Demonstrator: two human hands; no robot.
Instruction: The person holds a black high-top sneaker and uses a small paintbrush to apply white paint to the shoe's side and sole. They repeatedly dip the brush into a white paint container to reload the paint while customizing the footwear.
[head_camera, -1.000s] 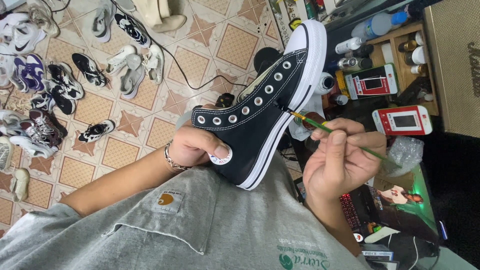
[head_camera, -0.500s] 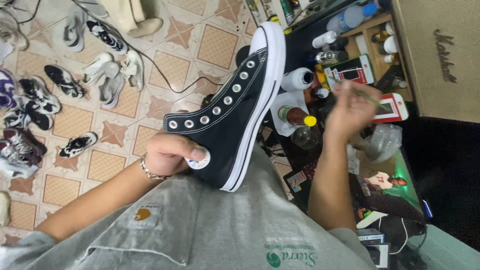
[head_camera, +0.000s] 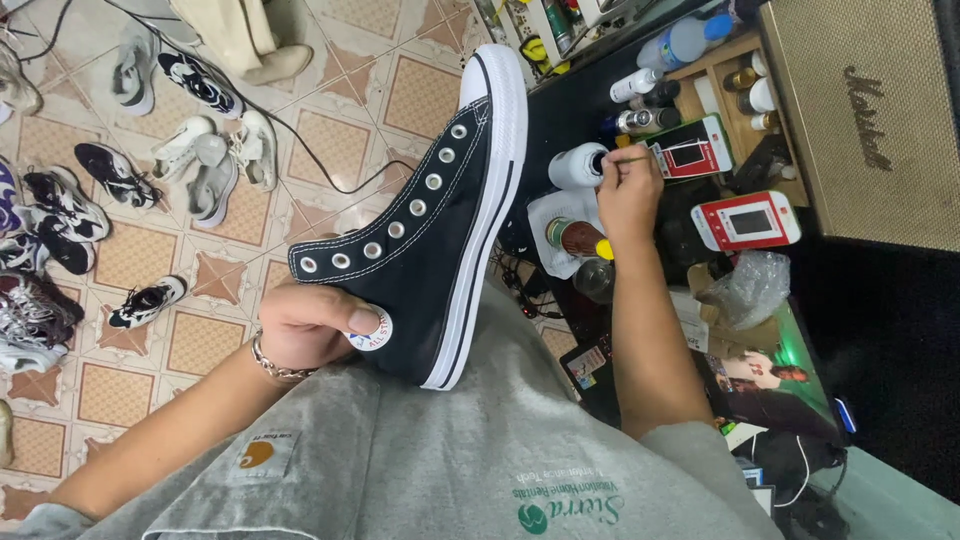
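While the black canvas high-top shoe (head_camera: 425, 235) is gripped by the left hand (head_camera: 305, 325), the thin brush (head_camera: 632, 156), pinched in the right hand (head_camera: 628, 190), should be dipped lightly into the white jar (head_camera: 578, 166).

Right hand (head_camera: 628, 190): no longer at the sneaker's sole as a second ago; now stretched out to the right, over the desk.
Brush (head_camera: 640, 156): off the sole, its tip now at the mouth of the white jar (head_camera: 578, 166).
Sneaker (head_camera: 430, 220): now held by the left hand (head_camera: 310, 325) alone, toe pointing farther away.

Head camera, looking down, close range
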